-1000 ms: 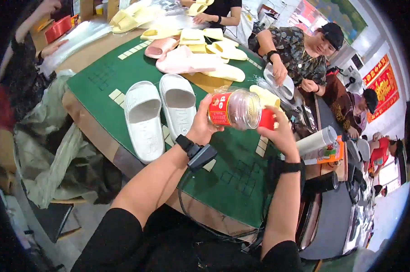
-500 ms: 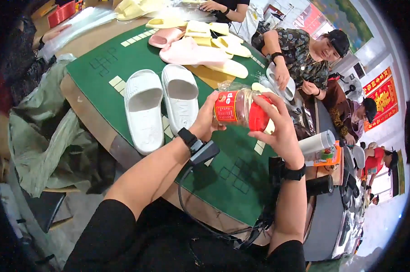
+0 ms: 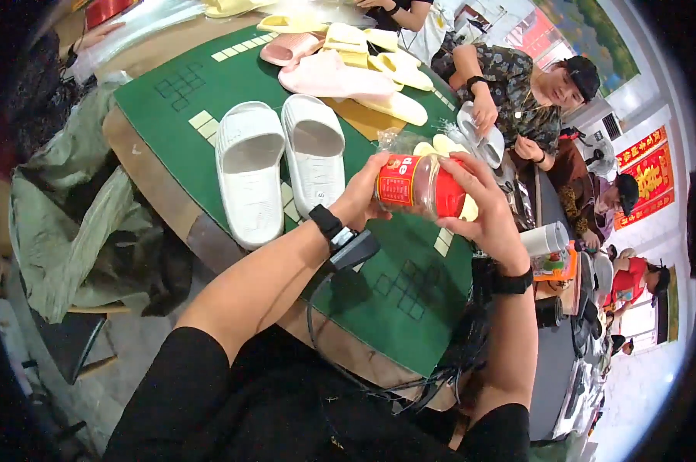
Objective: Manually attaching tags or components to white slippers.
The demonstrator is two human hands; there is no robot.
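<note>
Between both hands, above the green mat (image 3: pixel 371 296), I hold a clear plastic jar (image 3: pixel 406 184) with a red label and a red screw lid, tipped on its side. My left hand (image 3: pixel 362 192) is wrapped round the base end of the jar. My right hand (image 3: pixel 483 208) grips the red lid (image 3: pixel 450 191), thumb below and fingers over the top. What is inside the jar is hard to make out. Left of the jar, a pair of white slide sandals lies on the mat: one slide (image 3: pixel 249 173) farther left, the other slide (image 3: pixel 315 154) close by my left wrist.
Pink slides (image 3: pixel 332 77) and yellow slides (image 3: pixel 402 71) are heaped at the mat's far side. Green cloth (image 3: pixel 78 223) hangs by the left table edge. A white roll (image 3: pixel 544 239) stands at right. Across the table a person (image 3: pixel 517 100) handles a pale slide (image 3: pixel 480 137). Cables run below my wrists.
The view has shifted slightly, and the jar with both hands sits a little farther right. Both hands still grip the jar and its lid; the lid remains on.
</note>
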